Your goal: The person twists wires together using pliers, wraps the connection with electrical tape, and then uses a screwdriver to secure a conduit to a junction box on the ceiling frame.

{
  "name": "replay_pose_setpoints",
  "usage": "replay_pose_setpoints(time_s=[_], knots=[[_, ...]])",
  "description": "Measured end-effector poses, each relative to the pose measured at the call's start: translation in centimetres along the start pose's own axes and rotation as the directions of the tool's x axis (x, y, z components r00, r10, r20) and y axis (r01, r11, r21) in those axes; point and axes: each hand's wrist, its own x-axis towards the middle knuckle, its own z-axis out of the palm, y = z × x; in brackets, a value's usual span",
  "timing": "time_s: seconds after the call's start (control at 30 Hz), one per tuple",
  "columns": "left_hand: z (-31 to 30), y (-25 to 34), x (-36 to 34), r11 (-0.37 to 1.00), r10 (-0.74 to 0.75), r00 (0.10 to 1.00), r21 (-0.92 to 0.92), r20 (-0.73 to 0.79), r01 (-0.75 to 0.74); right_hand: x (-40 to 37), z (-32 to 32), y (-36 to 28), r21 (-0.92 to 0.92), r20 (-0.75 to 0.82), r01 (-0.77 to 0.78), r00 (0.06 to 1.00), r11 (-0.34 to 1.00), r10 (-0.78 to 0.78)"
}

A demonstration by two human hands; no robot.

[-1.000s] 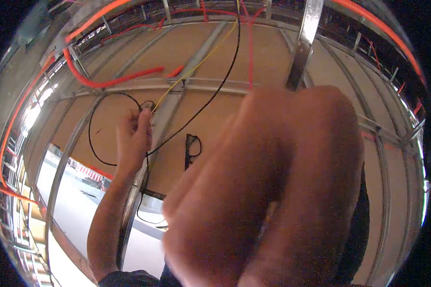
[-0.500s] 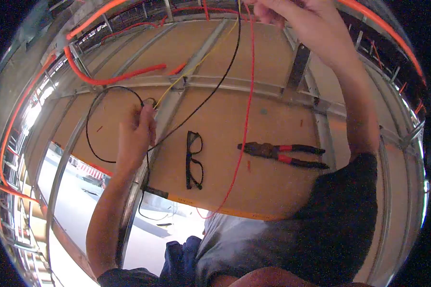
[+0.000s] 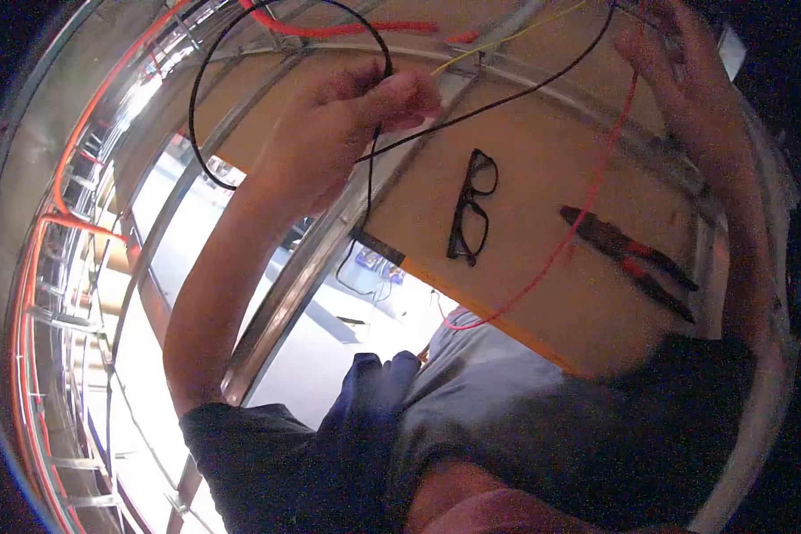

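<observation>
Left hand [image 3: 351, 111]: upper left of centre, fingers curled in with the thumb laid along them, pinched on the black cable [image 3: 507, 100] — the exact contact is hidden inside the fist.
Right hand [image 3: 681, 76]: upper right, near the top edge of the frame, fingers raised and bent beside the red wire [image 3: 618, 127]; whether they press on it, the picture does not show.
Black cable: makes a wide loop left of the left hand, with another length running from beside that hand to the upper right and a thin black tail hanging below.
Yellow wire [image 3: 525, 31]: runs from beside the left fingertips up to the top edge.
Red wire: drops from near the right hand, crosses in front of the pliers [image 3: 610, 242] at the jaw end, and curves down past the orange edge of the tan board [image 3: 525, 169].
Pliers: right of centre on the board, jaws to the upper left, red-and-black handles apart.
Eyeglasses [image 3: 463, 203]: dark-framed, near the middle of the frame on the same board, left of the pliers.
Orange-red tube [image 3: 356, 31]: along the top, above the left hand.
Metal stud [image 3: 285, 303]: slants below the left hand — bright openings on both sides.
</observation>
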Motion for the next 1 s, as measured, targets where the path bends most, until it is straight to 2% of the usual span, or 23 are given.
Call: replay_pose_setpoints(time_s=[0.03,0.1,0.13,0.2,0.27,0.33,0.37,0.43,0.47,0.5,0.53,0.57,0.6,0.63,0.67,0.7,0.73,0.77,0.8,0.83,0.9,0.93,1.0], knots=[[-0.2,0.1,-0.1,0.989,0.075,0.994,0.123,0.076,-0.084,0.2,0.1,0.0,0.007,-0.003,-0.002,1.000,1.000,0.002],[-0.4,-0.1,-1.0,0.990,0.084,0.995,0.106,0.052,-0.089,0.7,0.0,-0.5,-0.277,-0.046,0.205,0.973,0.939,-0.226],[-0.4,-0.1,-1.4,0.992,0.091,0.995,0.086,0.029,-0.094,0.7,0.0,-1.1,-0.294,-0.016,0.268,0.958,0.918,-0.285],[-0.6,-0.9,-1.5,0.990,0.099,0.995,0.099,-0.013,-0.097,-0.2,0.8,-3.1,-0.186,0.139,0.396,0.916,0.899,-0.375],[-0.3,-1.2,-1.9,0.988,0.099,0.994,0.120,-0.037,-0.094,-1.8,2.8,-5.0,-0.006,0.368,0.514,0.799,0.858,-0.476],[0.3,-0.7,-1.9,0.888,0.248,0.966,0.416,-0.073,-0.196,-2.8,5.2,-6.0,0.094,0.505,0.586,0.669,0.805,-0.546],[0.3,-0.5,-1.8,0.882,0.269,0.962,0.415,-0.051,-0.224,-3.0,6.4,-6.7,0.132,0.542,0.607,0.618,0.784,-0.570],[-0.2,0.3,-1.8,0.504,0.249,0.968,0.852,0.015,-0.143,-2.2,7.5,-7.5,0.130,0.563,0.607,0.606,0.784,-0.562],[-0.6,1.0,-2.0,0.503,0.270,0.962,0.848,0.030,-0.167,-1.5,7.7,-7.9,0.271,0.528,0.542,0.607,0.795,-0.594],[-0.9,2.1,-2.4,0.354,0.129,0.980,0.915,0.154,-0.191,-0.9,7.7,-8.1,0.409,0.491,0.468,0.611,0.783,-0.622],[-1.5,2.8,-2.9,0.200,-0.033,0.968,0.951,0.248,-0.237,-0.5,7.4,-8.3,0.389,0.503,0.468,0.614,0.793,-0.609],[-2.8,2.7,-3.4,0.432,-0.339,0.919,0.901,0.200,-0.037,-0.1,6.7,-8.4,0.619,0.482,0.278,0.604,0.735,-0.635],[-3.9,2.7,-3.9,0.558,-0.618,0.755,0.800,0.221,0.222,0.1,5.9,-8.4,0.794,0.452,0.059,0.607,0.605,-0.653],[-4.0,3.7,-4.5,0.587,-0.722,0.607,0.759,0.332,0.282,0.1,5.3,-8.3,0.783,0.463,0.056,0.613,0.619,-0.640],[-4.7,3.7,-5.2,0.676,-0.699,0.495,0.702,0.516,0.223,0.1,4.6,-8.1,0.814,0.459,-0.001,0.612,0.580,-0.643],[-5.1,3.5,-5.9,0.668,-0.744,0.363,0.599,0.561,0.443,-0.1,4.2,-8.0,0.842,0.455,-0.061,0.614,0.536,-0.645],[-5.5,3.4,-6.4,0.828,-0.532,0.320,0.402,0.784,0.391,-0.3,3.8,-7.9,0.832,0.464,-0.064,0.625,0.551,-0.628],[-5.6,3.2,-6.8,0.924,-0.383,0.295,0.363,0.876,0.123,-0.4,3.4,-7.7,0.868,0.420,-0.065,0.626,0.493,-0.657],[-5.3,4.0,-7.1,0.913,-0.405,0.235,0.402,0.884,0.062,-0.4,3.3,-7.4,0.899,0.374,-0.064,0.624,0.432,-0.686],[-5.3,4.9,-7.5,0.870,-0.485,0.176,0.450,0.857,0.203,-0.7,3.4,-7.0,0.888,0.388,-0.059,0.629,0.456,-0.674],[-5.6,5.1,-7.8,0.824,-0.418,0.088,0.337,0.904,0.456,-1.1,3.4,-6.5,0.910,0.313,-0.011,0.673,0.414,-0.670],[-5.2,5.2,-7.8,0.830,-0.412,0.078,0.339,0.908,0.443,-1.2,2.9,-6.1,0.902,0.325,-0.013,0.677,0.431,-0.660],[-3.5,5.4,-7.6,0.902,-0.415,0.182,0.377,0.891,0.209,-1.2,1.9,-5.3,0.892,0.289,0.063,0.680,0.447,-0.674]])
